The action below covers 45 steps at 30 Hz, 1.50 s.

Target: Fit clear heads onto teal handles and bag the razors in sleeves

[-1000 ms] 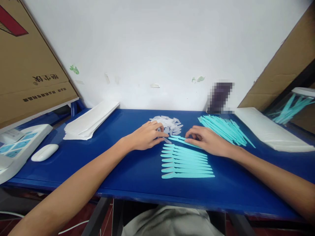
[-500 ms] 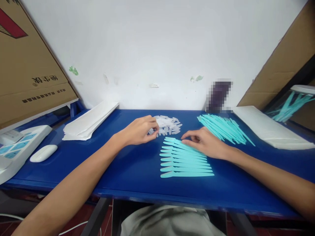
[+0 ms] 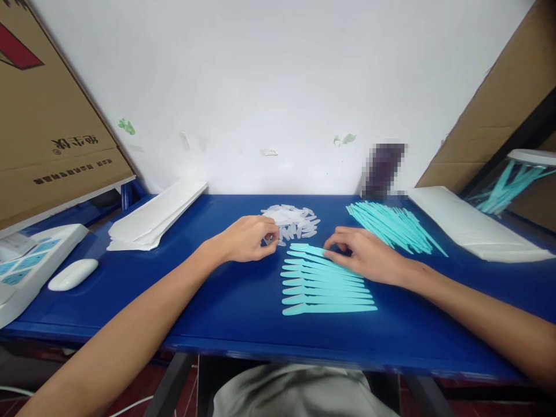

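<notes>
Neatly, turquoise eyebrow razors [image 3: 334, 284] are lined up on the bench [image 3: 217, 324], the farthest one [image 3: 299, 247] pinched by the right hand [image 3: 367, 252]; the left hand's [image 3: 247, 240] fingers (hold unclear) are curled beside whitish blade covers [image 3: 290, 215].

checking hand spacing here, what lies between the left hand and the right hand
The left ends of the row's farthest turquoise sticks, on the blue tabletop, in the head view.
</notes>
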Tool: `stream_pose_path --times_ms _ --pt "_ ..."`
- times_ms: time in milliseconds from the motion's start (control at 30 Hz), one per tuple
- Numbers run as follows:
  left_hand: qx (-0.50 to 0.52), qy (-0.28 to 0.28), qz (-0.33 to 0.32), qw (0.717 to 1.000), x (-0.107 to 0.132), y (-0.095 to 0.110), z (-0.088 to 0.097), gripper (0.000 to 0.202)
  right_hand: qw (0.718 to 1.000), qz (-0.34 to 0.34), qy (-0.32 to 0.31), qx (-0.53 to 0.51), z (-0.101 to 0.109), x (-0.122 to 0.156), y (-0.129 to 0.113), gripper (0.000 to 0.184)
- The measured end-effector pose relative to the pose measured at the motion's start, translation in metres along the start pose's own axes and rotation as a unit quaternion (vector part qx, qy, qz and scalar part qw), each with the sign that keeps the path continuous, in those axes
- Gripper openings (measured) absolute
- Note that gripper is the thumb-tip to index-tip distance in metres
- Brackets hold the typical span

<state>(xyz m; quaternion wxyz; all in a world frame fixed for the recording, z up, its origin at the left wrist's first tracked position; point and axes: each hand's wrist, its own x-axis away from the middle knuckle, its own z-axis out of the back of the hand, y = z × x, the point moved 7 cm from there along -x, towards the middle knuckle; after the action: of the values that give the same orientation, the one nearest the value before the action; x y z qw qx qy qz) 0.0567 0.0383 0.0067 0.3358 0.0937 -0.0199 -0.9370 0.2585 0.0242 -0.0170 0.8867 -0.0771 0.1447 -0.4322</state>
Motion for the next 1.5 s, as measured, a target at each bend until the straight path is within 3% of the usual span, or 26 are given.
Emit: stream_pose_path --times_ms 233,633,767,867,1033,1133,1233,1333,1500 --pt "0.004 -0.028 -0.002 1.000 0.001 -0.001 -0.006 0.011 1.000 -0.008 -0.022 -0.008 -0.001 -0.001 0.003 0.029" --pt "-0.038 -0.020 0.005 0.999 0.001 -0.006 -0.008 0.019 0.998 -0.023 -0.037 -0.034 0.001 0.003 0.012 0.026" --pt "-0.034 -0.015 -0.002 0.999 0.002 -0.006 -0.003 0.019 0.996 -0.063 0.010 -0.057 0.008 0.003 0.016 0.027" --pt "-0.025 -0.007 -0.008 1.000 0.004 -0.009 0.005 0.017 0.984 -0.080 0.049 -0.154 0.012 0.003 0.019 0.026" --pt "-0.012 -0.026 0.019 0.999 0.010 -0.026 0.013 0.015 0.927 -0.108 0.172 -0.315 0.015 0.004 0.028 0.033" --pt "-0.010 -0.039 0.016 0.999 0.011 -0.030 0.011 0.017 0.891 -0.127 0.268 -0.345 0.018 0.010 0.036 0.031" --pt "-0.009 -0.043 0.006 0.999 0.009 -0.027 0.007 0.019 0.866 -0.119 0.306 -0.376 0.019 0.013 0.042 0.025" --pt "-0.001 -0.047 0.015 0.999 0.008 -0.026 0.004 0.018 0.868 -0.108 0.280 -0.396 0.014 0.011 0.042 0.020" --pt "0.007 -0.060 0.043 0.997 0.009 -0.032 0.002 0.020 0.926 -0.107 0.160 -0.324 0.006 0.005 0.027 0.023"
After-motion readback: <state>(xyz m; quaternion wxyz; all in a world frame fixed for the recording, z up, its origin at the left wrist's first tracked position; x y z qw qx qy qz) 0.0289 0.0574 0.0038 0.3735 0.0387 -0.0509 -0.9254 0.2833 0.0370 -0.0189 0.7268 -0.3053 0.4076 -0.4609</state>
